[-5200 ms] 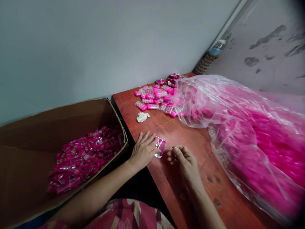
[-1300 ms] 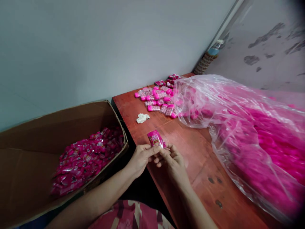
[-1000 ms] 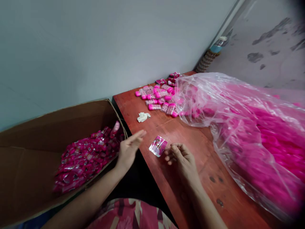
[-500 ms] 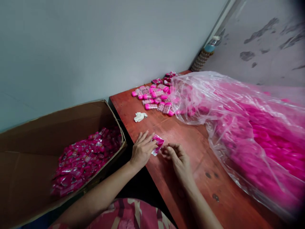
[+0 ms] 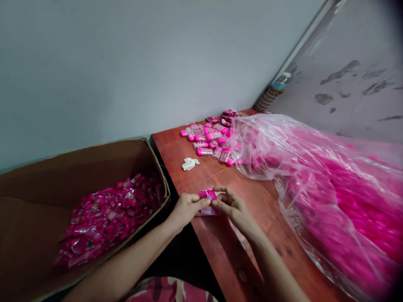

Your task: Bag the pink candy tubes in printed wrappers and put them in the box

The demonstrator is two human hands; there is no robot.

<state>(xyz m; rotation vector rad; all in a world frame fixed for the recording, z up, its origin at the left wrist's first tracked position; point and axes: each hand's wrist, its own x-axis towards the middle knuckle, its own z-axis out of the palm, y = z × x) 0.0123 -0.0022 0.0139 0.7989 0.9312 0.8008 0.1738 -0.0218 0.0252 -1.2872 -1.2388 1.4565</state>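
Observation:
Between my two hands is a small pink printed packet (image 5: 208,195) with a clear lower part, held just above the near-left edge of the red table (image 5: 176,176). The thumb and fingers of my left hand (image 5: 188,207) pinch its left side. On its right side, my right hand (image 5: 233,207) grips it with thumb and fingers, the thumb lying over the front. Whether anything is inside the packet I cannot tell. Farther back on the table lies a pile of small clear containers with pink caps (image 5: 214,138). A crumpled white scrap (image 5: 190,163) sits between the pile and my hands.
At the left stands an open cardboard box (image 5: 126,161) with many pink wrapped packets (image 5: 113,212). A large clear plastic bag (image 5: 261,167) of bright pink pieces covers the table's right side. Dark pink packets (image 5: 229,115) lie by the wall. A wrapped post (image 5: 269,94) rises at the back corner.
My right hand has come left onto the packet, so both hands now hold it. The packet has turned upright from its tilt. The view has shifted slightly.

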